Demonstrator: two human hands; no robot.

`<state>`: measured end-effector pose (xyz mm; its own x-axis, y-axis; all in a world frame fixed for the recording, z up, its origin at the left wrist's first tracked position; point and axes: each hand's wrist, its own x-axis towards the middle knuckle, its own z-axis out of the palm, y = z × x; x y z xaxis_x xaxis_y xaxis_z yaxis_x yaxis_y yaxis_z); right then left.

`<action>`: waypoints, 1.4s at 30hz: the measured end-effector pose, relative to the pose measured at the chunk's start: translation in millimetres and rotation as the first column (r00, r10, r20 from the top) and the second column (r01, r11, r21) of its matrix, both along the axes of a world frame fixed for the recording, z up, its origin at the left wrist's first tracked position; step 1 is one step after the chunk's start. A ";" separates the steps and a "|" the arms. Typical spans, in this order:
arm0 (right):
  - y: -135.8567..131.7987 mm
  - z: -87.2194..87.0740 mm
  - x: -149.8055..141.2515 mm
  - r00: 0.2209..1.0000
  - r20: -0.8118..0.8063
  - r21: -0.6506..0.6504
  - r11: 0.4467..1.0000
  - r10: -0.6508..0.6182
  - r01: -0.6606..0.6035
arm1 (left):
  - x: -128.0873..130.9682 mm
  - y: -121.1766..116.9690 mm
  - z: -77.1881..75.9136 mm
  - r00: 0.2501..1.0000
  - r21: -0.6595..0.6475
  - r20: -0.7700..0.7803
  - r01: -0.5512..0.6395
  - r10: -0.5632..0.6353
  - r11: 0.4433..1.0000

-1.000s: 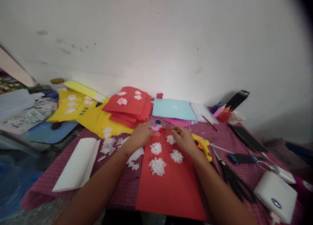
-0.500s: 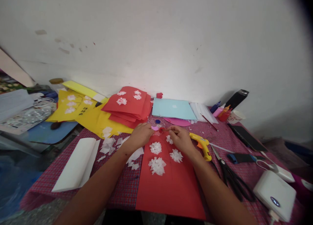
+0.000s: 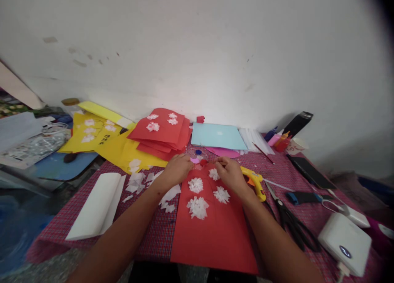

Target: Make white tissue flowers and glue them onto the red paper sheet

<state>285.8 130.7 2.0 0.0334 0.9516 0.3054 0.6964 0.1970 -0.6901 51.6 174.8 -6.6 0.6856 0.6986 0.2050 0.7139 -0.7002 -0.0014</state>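
A sheet of red paper (image 3: 212, 242) lies in front of me, bearing several white crumpled-paper flowers (image 3: 198, 208). My left hand (image 3: 179, 169) rests at the sheet's far left edge, fingers curled together; what they hold, if anything, is hidden. Over the far right part is my right hand (image 3: 229, 173), its thumb and fingers pinched beside a white flower (image 3: 214, 174). Anything inside that pinch is too small to make out. Between the hands sit a small red piece (image 3: 203, 162) and a pink-purple piece (image 3: 195, 160), with a blue cap (image 3: 198, 152) just beyond.
Right of the sheet lie a yellow glue gun (image 3: 254, 180), black-handled scissors (image 3: 292, 221) and a white boxy device (image 3: 345, 244). Left are paper scraps (image 3: 135, 183) and folded white paper (image 3: 95, 205). Behind stand red flowered sheets (image 3: 163, 131) and a light-blue sheet (image 3: 218, 136).
My right hand has drawn back slightly to the right, away from the small red piece between the hands. The left hand stays almost where it was.
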 end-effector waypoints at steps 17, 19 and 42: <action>-3.3 2.0 -7.6 0.995 -0.099 -0.038 0.999 0.026 -0.030 | -0.2 1.0 -0.8 1.000 -0.005 0.004 0.008 -0.007 1.000; -2.2 -0.8 -8.0 0.992 -0.122 -0.037 0.999 0.033 -0.038 | 0.1 0.7 0.3 1.000 -0.004 0.005 0.008 -0.008 1.000; -0.6 3.1 4.0 0.995 -0.090 0.027 0.999 -0.038 0.041 | -0.2 -0.3 0.8 1.000 0.007 0.008 0.009 -0.009 1.000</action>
